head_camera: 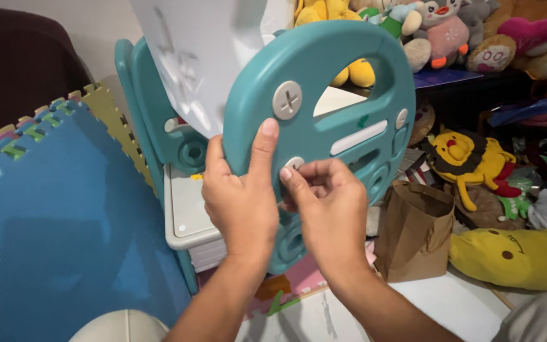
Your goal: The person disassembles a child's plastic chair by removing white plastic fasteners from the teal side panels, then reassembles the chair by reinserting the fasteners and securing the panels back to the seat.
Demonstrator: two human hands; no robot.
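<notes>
Left hand (240, 199): gripped the left edge of the teal plastic panel (324, 69), thumb behind the rim, index finger stretched straight up the front face toward the large grey screw (287, 100); the other fingers were curled round the edge.
Right hand (330, 206): pressed against the panel's front, just beside the left hand, its fingers (314, 172) pinched closed on a small grey screw (295, 163); only the top of that screw head showed.
Teal plastic panel: held upright and slightly tilted in front of the person, at the middle of the view, with a curved top, a big cut-out opening and a white slot bar (358, 137) across it.
Large grey screw: seated in the panel above the left index fingertip, cross slot facing the camera.
Second teal panel (153, 120): stood behind, at the left, joined to a white board (191, 57).
White storage bin (188, 221): sat low behind the left hand.
Foam mat (58, 215): blue with coloured puzzle edging, leaned at the left.
Brown paper bag (413, 231): stood open on the floor to the right of the panel.
Plush toys (470, 158): heaped at the right and on the shelf above.
</notes>
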